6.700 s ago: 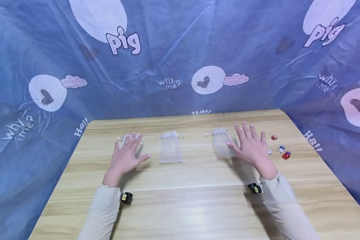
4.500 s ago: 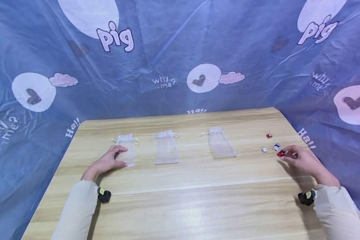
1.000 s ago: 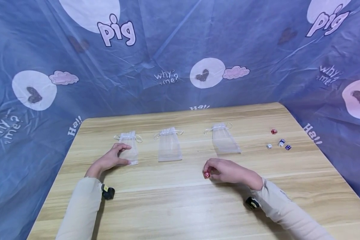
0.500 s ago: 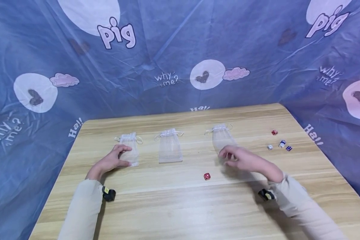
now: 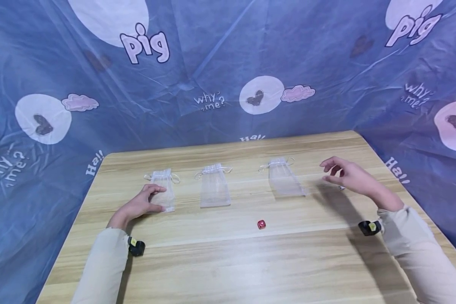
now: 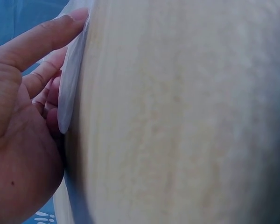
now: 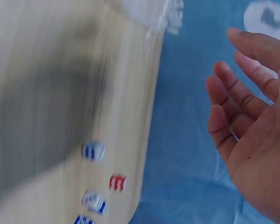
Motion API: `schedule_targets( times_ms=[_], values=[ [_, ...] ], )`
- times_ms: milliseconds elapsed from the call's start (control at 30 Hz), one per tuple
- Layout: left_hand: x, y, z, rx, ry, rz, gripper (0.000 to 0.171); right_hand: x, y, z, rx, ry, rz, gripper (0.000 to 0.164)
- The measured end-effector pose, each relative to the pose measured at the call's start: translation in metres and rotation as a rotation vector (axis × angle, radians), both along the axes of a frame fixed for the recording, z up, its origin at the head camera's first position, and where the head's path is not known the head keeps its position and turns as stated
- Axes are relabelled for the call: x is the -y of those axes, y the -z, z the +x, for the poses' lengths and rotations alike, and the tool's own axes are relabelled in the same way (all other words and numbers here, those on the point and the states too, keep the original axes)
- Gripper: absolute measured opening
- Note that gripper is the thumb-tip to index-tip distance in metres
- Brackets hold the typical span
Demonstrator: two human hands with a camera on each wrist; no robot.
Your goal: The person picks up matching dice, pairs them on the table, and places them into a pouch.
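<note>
- The right hand (image 5: pixel 351 175) is empty and half open above the counter (image 5: pixel 228 261), fingers bent and thumb apart; a second ago it gripped the red die (image 5: pixel 261 224), and it has since swung away toward 2 o'clock of it.
- The left hand (image 5: pixel 140 201) keeps its place, fingers gently arched, thumb spread from them, resting on the left pouch (image 5: pixel 169 198) rather than gripping it.
- The red die now lies alone on the counter, a glossy, round-cornered cube with one pale spot upward.
- From that die, the right pouch (image 5: pixel 286 177) lies at 1 o'clock, slightly askew; the middle pouch (image 5: pixel 215 188) and the left pouch lie toward 10 o'clock.
- All three pouches are flat, sheer, whitish mesh, gathered at the neck by thin cords looping out sideways.
- The right wrist view shows a second red die (image 7: pixel 117 182), with a white-and-blue die (image 7: pixel 93 151) at its 11 o'clock and a blue die (image 7: pixel 84 219) at 7 o'clock, all blurred.
- Pale, streaky wood grain covers the counter.
- Behind it, at 12 o'clock, hangs creased blue sheeting (image 5: pixel 213 55) printed with hearts, clouds and lettering.
</note>
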State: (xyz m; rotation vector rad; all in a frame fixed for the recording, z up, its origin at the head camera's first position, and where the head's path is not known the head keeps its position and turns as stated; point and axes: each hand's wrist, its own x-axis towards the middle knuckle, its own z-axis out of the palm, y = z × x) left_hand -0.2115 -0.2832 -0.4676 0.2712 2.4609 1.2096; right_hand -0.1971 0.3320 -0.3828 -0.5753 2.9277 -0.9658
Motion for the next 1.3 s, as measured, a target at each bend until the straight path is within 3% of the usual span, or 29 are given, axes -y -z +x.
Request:
schedule_targets(
  times_ms=[433, 767, 1300],
  values=[
    [-0.001, -0.001, -0.003, 0.035, 0.004, 0.000, 0.062, -0.058, 0.027, -0.024, 0.054, 0.173, -0.046, 0.034],
    [-0.003, -0.004, -0.002, 0.042, 0.002, 0.008, 0.062, -0.083, 0.042, -0.038, 0.193, 0.285, 0.002, 0.046],
    [-0.003, -0.004, 0.000, 0.038, 0.012, -0.007, 0.064, -0.107, 0.057, -0.045, 0.292, 0.302, 0.112, 0.049]
  ],
)
